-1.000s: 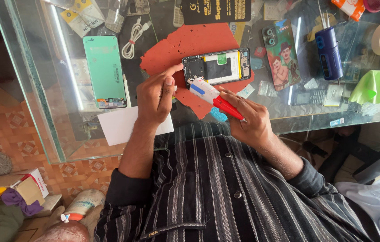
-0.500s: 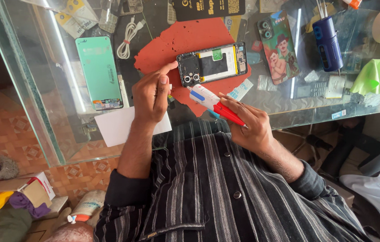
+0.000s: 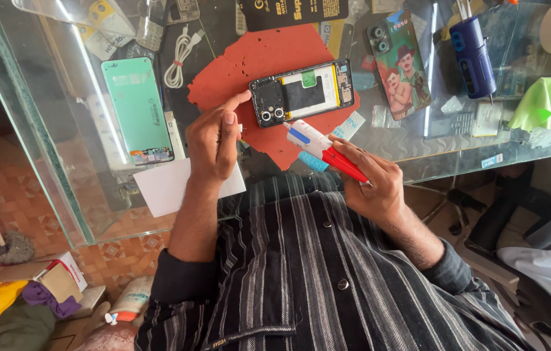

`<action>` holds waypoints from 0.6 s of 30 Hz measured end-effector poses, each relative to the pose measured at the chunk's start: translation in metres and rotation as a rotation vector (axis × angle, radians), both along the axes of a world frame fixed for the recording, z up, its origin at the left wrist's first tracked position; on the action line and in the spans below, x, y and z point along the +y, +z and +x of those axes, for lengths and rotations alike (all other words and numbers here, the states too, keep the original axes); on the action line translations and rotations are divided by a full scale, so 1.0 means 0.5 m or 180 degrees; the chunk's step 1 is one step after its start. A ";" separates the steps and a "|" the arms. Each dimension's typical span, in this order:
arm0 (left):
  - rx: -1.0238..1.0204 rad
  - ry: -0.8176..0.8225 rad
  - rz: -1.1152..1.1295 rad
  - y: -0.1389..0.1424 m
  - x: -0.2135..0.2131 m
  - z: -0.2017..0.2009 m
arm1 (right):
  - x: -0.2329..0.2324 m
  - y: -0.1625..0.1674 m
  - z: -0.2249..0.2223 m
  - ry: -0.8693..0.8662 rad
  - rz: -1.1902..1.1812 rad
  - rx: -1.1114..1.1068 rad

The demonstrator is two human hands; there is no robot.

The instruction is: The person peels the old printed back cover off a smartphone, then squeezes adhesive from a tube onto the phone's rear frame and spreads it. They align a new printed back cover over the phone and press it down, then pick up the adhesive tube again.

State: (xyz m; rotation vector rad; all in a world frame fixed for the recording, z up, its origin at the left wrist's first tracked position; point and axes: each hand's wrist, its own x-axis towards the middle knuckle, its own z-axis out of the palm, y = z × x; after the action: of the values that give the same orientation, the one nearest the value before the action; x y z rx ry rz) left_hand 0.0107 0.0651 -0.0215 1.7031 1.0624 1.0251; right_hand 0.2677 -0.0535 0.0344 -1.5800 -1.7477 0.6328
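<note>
The opened phone (image 3: 302, 94) lies with its back cover off on a red mat (image 3: 249, 65) on the glass desk (image 3: 418, 140), probably so that it does not slide or scratch the glass. The left hand (image 3: 214, 140) is loosely curled, its forefinger touching the camera end of the phone, it seems to keep it steady. The right hand (image 3: 370, 185) is closed around a white and red tool (image 3: 324, 148), held like a pen with its blue tip pointing at the phone's lower edge, near it but not clearly touching.
</note>
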 end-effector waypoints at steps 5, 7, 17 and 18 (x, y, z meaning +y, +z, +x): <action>0.0038 -0.0003 -0.0009 -0.002 0.001 -0.002 | -0.008 0.000 0.006 -0.0114 -0.0043 -0.0011; 0.0064 -0.0004 -0.0006 -0.003 0.001 -0.003 | -0.011 0.000 0.008 -0.0167 -0.0067 0.0000; 0.0188 0.0033 -0.0110 0.000 -0.002 -0.004 | -0.022 0.004 0.020 -0.0357 -0.0066 -0.0006; 0.0175 0.0028 -0.0108 0.000 -0.002 -0.004 | -0.023 0.004 0.022 -0.0368 -0.0057 -0.0004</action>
State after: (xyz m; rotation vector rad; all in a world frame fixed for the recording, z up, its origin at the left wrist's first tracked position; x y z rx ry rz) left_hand 0.0086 0.0643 -0.0217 1.7092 1.1174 0.9655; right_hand 0.2785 -0.0649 0.0365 -1.6808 -1.6423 0.5926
